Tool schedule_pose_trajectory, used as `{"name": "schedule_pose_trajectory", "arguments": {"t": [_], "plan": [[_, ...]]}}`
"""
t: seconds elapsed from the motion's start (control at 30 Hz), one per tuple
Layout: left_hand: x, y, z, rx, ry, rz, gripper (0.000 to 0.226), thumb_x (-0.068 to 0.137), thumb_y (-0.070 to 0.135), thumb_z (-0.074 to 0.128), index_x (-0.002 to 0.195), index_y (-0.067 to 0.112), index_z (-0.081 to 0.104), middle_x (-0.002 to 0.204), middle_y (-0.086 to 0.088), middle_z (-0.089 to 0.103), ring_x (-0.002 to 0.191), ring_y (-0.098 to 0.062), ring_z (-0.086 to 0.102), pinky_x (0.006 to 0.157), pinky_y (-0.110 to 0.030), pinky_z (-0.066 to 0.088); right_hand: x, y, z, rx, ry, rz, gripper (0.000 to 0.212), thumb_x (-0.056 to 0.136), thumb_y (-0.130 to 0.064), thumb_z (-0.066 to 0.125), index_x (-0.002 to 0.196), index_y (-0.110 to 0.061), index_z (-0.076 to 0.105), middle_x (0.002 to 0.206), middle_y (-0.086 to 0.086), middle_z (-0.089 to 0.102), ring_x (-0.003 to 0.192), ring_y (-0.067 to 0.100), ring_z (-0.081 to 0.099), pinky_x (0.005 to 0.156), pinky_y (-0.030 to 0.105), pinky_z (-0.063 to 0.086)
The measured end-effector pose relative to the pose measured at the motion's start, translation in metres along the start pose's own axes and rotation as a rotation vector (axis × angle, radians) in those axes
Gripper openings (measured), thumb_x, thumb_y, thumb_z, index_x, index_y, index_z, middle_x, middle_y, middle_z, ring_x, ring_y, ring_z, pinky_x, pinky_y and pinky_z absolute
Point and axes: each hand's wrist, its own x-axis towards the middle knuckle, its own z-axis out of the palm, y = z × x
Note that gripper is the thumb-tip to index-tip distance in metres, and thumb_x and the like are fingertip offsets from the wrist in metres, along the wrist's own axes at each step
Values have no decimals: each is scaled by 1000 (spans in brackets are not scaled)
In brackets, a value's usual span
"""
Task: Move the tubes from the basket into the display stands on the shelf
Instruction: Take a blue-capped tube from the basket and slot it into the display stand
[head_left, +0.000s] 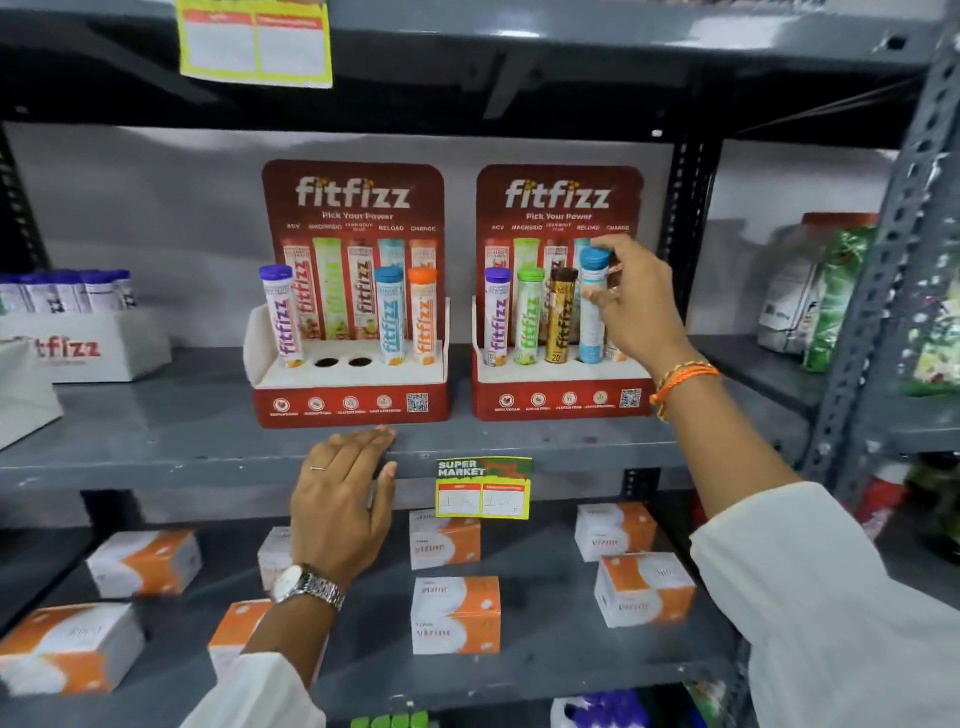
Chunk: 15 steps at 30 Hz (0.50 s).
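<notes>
On the grey shelf (156, 457) stand 2 red displays lettered "fitfizz – Pick Your Power". At the right stand (561, 400), the right hand (636, 301) pinches a blue-capped tube (592, 312) seated in its 4th hole; the hand hides the 5th. The left hand (343, 499) lies flat, fingers spread, on the shelf edge below the left stand (350, 405), which shows 2 empty holes. Price tag (483, 488): "SUPER MARKET".

Matt grey painted metal shelf (208, 447), glossy printed cardboard display stands (353, 405), shiny plastic-capped tubes (389, 317), polished metal watch (306, 584)
</notes>
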Motion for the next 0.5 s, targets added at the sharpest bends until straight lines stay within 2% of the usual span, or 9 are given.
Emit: {"name": "schedule_pose_trajectory", "arguments": {"t": [0.2,0.3,0.5], "plan": [[-1,-2,3,-1,7,-10,44,101,34,42,125,9,68,122,-11,70,110,-33,62,100,-46,43,12,-2,0,-35,-79,-16,46,84,-2,74,126,-13,57,127,6,61,109,15,56,97,33,50],[-2,-3,4,-3,8,-6,43,100,32,43,126,8,68,122,-11,70,111,-33,62,102,-47,42,19,0,1,-43,-128,6,46,86,-1,72,127,-14,55,127,7,59,108,20,60,96,38,54],[-4,-5,5,-1,-5,-26,44,99,34,43,127,9,67,124,-12,69,113,-34,62,105,-48,40,26,0,1,-75,-175,26,48,89,-1,69,131,-13,51,132,9,55,114,21,59,99,37,53]]}}
